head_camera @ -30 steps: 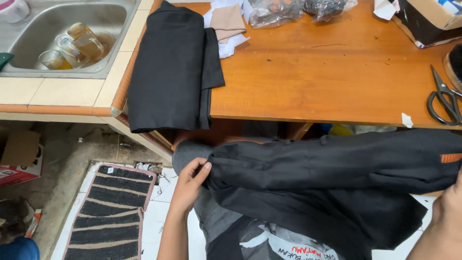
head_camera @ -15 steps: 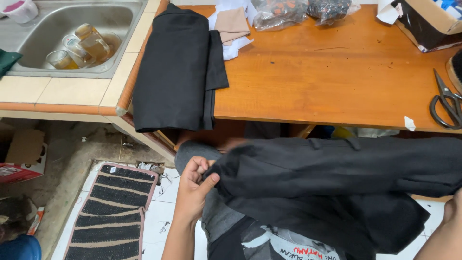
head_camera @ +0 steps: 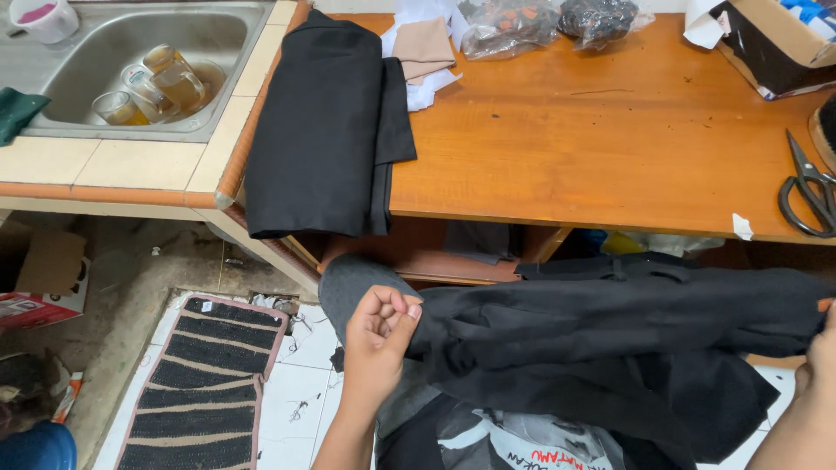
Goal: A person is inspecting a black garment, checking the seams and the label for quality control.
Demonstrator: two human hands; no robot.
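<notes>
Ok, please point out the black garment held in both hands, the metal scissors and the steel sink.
black garment (head_camera: 610, 322), head view, middle of cloth.
metal scissors (head_camera: 808, 187), head view, pivot.
steel sink (head_camera: 131, 132), head view, front rim.

The black garment (head_camera: 610, 348) is a dark, matte piece of cloth, crumpled and creased, stretched roughly level across the lap from nine o'clock to three o'clock, just below the near edge of the tabletop (head_camera: 610, 157). Its upper edge runs taut; loose folds sag below toward six o'clock, one end bunched at nine o'clock.
</notes>
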